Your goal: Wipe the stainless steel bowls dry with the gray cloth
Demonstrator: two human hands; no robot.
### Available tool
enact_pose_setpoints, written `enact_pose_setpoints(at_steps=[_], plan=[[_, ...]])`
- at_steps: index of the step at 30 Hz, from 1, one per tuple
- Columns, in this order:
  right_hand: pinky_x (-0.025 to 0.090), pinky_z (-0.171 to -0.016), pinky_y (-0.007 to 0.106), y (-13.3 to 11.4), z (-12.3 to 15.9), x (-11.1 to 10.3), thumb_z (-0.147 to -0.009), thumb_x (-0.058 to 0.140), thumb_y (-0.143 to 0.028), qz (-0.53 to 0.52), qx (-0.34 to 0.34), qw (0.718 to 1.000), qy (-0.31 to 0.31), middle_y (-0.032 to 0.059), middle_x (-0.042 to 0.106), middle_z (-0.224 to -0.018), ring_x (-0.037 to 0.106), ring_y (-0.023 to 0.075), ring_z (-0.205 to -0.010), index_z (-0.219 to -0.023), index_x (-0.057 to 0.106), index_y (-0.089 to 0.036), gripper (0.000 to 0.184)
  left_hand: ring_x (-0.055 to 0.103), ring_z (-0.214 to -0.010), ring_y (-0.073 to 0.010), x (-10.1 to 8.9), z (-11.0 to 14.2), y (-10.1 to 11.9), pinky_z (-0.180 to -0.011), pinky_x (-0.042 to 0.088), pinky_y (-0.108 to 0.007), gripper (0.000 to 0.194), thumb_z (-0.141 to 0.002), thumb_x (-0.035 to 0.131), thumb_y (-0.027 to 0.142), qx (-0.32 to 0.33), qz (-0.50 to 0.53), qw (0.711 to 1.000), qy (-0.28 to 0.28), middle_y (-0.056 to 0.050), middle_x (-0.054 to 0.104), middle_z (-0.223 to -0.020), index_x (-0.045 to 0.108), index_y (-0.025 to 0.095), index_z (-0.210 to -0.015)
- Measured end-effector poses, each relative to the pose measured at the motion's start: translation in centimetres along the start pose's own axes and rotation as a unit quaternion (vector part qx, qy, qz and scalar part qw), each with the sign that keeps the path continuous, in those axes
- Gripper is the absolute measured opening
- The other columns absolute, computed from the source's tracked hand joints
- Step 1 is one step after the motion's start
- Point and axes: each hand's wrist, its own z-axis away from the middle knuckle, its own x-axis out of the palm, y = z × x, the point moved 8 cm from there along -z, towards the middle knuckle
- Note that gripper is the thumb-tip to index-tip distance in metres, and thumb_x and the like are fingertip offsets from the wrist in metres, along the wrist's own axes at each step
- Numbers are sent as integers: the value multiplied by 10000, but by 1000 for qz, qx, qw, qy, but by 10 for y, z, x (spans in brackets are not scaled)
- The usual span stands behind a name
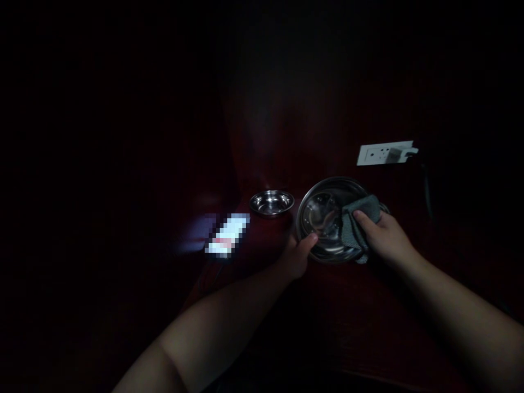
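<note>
A shiny metal bowl point(321, 213) is held up tilted, its inside facing me. My left hand point(301, 254) grips its lower left rim, the thumb over the edge and the other fingers hidden behind. On the right side, my right hand point(382, 232) is closed on a grey-green cloth point(354, 229), which is folded over the bowl's right rim and lies against its inside. The fingers of that hand behind the cloth are hidden. A smaller metal bowl point(272, 203) stands upright on the dark red tabletop, left of the held one.
A lit phone point(227, 236), its screen blurred out, lies on the left of the tabletop point(262, 256). On the back wall is a white socket panel point(370, 155) with a plug point(403, 154) in it and a cable hanging down. The surroundings are very dark.
</note>
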Motion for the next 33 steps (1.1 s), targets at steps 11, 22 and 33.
enact_pose_setpoints(at_steps=[11,22,33], plan=[[502,-633,325,-16,-2,-14,-747,626,-451,102,-51,993,32,90,687,-867,641,215,-726,-943,638,-182,333,558,-1142,-277,9,0,-8,-1012,386,-401,590,-675,701,505,-24,1,996,-88,-95,658,-1139,599,184,-1160],[369,-471,257,-38,4,-35,-685,667,-462,194,-73,971,115,9,553,-645,506,131,-557,-707,516,-193,310,573,-1113,-304,9,4,-16,-927,437,-405,723,-593,726,587,-104,29,989,-102,-108,658,-1132,568,195,-1180],[496,-586,271,-23,1,-15,-707,677,-361,62,-43,997,16,39,657,-795,614,164,-671,-915,621,-174,285,600,-1069,-287,0,-5,-17,-914,449,-392,576,-646,671,431,-43,9,997,-64,-97,690,-1061,595,151,-1143]])
